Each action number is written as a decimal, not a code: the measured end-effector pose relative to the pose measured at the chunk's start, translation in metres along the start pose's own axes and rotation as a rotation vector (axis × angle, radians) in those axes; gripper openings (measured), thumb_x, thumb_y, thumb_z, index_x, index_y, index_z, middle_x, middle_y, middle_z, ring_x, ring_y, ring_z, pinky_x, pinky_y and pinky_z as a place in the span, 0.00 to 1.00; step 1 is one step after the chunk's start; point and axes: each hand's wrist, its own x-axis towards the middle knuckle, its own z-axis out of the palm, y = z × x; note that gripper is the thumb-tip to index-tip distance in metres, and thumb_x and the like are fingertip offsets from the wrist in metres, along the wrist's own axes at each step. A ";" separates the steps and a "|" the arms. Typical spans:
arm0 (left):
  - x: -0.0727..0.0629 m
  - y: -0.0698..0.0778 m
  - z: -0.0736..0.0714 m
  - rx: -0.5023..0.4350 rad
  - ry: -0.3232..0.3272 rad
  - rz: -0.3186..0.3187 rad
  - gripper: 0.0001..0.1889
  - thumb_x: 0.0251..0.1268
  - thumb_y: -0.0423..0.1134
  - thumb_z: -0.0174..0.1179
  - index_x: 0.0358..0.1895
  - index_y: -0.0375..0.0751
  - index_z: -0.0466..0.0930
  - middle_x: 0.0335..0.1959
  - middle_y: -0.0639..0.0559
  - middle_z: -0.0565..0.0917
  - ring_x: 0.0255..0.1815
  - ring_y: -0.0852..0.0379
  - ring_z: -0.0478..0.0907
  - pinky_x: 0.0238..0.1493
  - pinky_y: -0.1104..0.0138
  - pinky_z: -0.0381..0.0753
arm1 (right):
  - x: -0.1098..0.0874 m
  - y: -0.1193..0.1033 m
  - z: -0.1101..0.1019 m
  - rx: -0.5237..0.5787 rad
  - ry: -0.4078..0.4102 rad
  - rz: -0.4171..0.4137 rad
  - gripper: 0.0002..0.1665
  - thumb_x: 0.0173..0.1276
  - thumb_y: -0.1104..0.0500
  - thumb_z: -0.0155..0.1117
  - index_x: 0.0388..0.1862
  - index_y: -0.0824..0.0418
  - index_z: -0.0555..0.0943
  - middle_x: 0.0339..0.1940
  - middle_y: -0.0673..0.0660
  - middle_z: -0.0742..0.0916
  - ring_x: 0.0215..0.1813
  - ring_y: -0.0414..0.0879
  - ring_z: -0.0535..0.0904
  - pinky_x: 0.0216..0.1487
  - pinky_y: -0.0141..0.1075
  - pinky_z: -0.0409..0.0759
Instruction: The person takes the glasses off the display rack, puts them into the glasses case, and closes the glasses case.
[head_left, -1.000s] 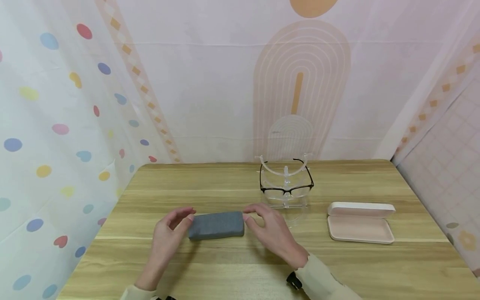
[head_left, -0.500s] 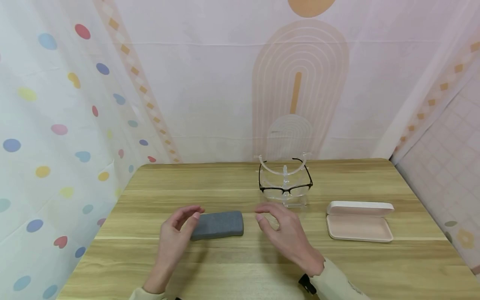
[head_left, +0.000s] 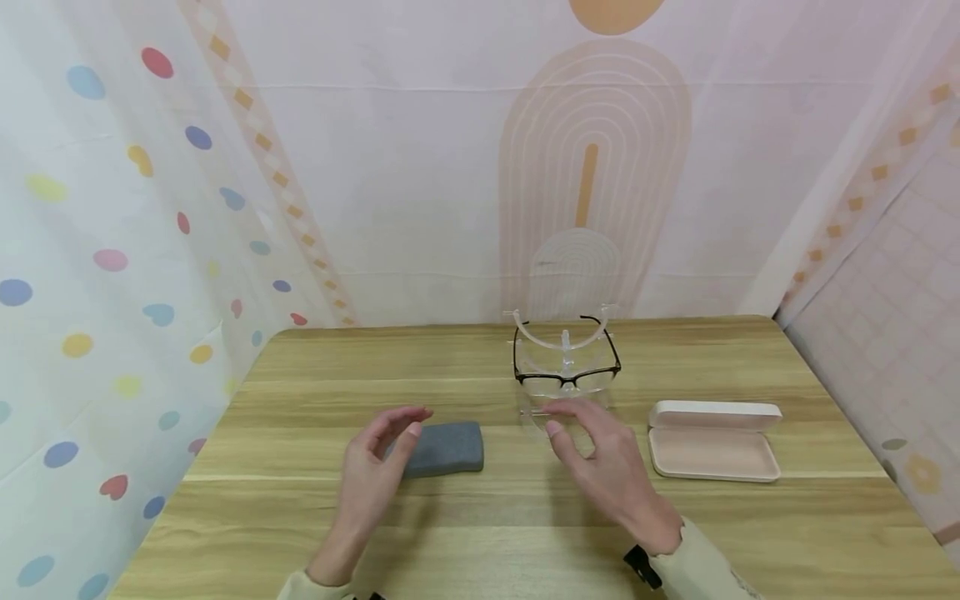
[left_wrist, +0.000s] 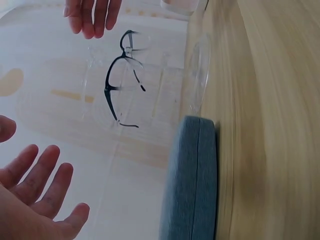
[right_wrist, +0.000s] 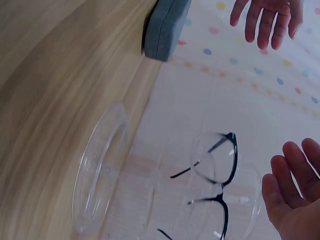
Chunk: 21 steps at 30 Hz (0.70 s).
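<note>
I set my clock on the tabletop, with its centre between the two hands and 12 at the far edge. The clear stand rises at 1 o'clock. I see the left hand at 9 and the right hand at 3, both with fingers loosely bent, released and holding nothing. Out past the right hand, also at 3, the pale case lies open with its lid raised. The grey case sits shut at 9, on the inner side of the left hand, and the left wrist view shows me a gap between them. Smallest are the black-rimmed glasses, resting on the stand at 1, side arms spread towards 12.

I read the step in hand as a reach near the glasses. To do it well, I would keep the left fingers clear of the grey case, take the frame by both sides rather than the lenses, and lift evenly so the light-looking stand does not tip.
</note>
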 end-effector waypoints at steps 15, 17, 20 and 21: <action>0.008 0.010 0.027 -0.061 -0.049 -0.022 0.14 0.74 0.30 0.61 0.59 0.34 0.82 0.58 0.43 0.85 0.59 0.55 0.81 0.58 0.73 0.80 | -0.002 0.028 -0.035 -0.106 0.113 -0.006 0.16 0.66 0.66 0.64 0.53 0.67 0.85 0.52 0.62 0.88 0.53 0.58 0.86 0.66 0.23 0.71; 0.010 0.011 0.031 -0.074 -0.057 -0.029 0.14 0.75 0.31 0.61 0.59 0.34 0.81 0.59 0.42 0.85 0.60 0.55 0.81 0.58 0.73 0.80 | -0.002 0.031 -0.038 -0.112 0.126 0.003 0.16 0.66 0.67 0.64 0.53 0.67 0.85 0.52 0.62 0.88 0.54 0.59 0.85 0.66 0.22 0.69; 0.012 0.011 0.035 -0.104 -0.070 -0.038 0.15 0.75 0.31 0.61 0.61 0.33 0.80 0.60 0.42 0.84 0.62 0.53 0.80 0.59 0.72 0.80 | -0.001 0.036 -0.041 -0.120 0.137 0.014 0.16 0.67 0.66 0.64 0.53 0.68 0.84 0.53 0.64 0.88 0.55 0.60 0.85 0.67 0.21 0.68; 0.013 0.011 0.037 -0.113 -0.076 -0.041 0.16 0.75 0.30 0.60 0.62 0.33 0.80 0.61 0.41 0.84 0.62 0.52 0.80 0.59 0.72 0.80 | -0.001 0.037 -0.042 -0.125 0.139 0.017 0.16 0.67 0.66 0.64 0.53 0.68 0.84 0.53 0.64 0.88 0.55 0.61 0.85 0.67 0.21 0.68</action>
